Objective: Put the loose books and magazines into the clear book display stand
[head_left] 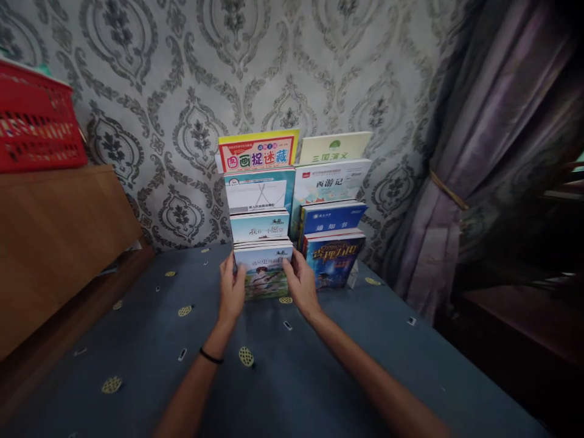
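Between my two hands stands a small stack of thin paperback books (264,280), upright at the front of the left row; the front cover shows a figure on green. My left hand (232,286) grips its left edge, thumb on the cover. On the right edge my right hand (301,281) does the same. Behind it rise a light-blue book (260,225), a white-and-teal book (255,193) and a yellow-edged picture book (258,152). In the right row stand a dark-blue illustrated book (333,261), a blue book (333,219), a white book (333,182) and a pale-green book (335,146).
The books stand on a dark-blue patterned cloth (150,353), close to a grey damask wall (182,79). At the left is a wooden cabinet (59,243) with a red plastic basket (36,121) on top. A tied purple curtain (424,243) hangs at the right.
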`<control>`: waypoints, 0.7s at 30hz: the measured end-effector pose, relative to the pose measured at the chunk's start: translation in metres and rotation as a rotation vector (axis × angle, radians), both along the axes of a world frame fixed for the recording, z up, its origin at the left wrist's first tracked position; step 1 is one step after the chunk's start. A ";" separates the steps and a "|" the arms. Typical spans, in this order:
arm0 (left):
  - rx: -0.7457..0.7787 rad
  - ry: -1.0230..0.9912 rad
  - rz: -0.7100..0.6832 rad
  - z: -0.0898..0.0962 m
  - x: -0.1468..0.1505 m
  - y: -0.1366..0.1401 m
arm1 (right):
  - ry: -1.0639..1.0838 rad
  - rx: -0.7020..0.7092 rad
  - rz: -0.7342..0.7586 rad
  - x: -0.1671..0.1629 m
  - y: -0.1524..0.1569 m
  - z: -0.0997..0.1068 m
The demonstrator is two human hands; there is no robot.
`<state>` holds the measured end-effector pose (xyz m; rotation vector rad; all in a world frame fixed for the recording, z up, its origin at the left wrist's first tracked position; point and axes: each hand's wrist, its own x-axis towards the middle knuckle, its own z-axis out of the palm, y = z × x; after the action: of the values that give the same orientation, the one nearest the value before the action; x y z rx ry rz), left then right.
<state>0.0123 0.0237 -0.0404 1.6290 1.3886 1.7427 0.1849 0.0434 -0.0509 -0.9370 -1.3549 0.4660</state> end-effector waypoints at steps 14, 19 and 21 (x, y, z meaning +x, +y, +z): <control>-0.004 0.023 -0.057 -0.002 -0.011 0.002 | -0.102 0.020 -0.017 0.001 -0.001 -0.003; 0.059 0.126 -0.027 0.013 -0.013 -0.006 | -0.216 0.114 -0.123 0.000 -0.012 0.014; 0.115 0.209 -0.014 0.021 -0.011 -0.008 | -0.297 0.183 -0.139 -0.001 -0.015 0.021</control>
<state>0.0013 0.0152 -0.0198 1.9258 1.3851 1.7121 0.1837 0.0289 -0.0296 -0.9663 -1.5579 0.0947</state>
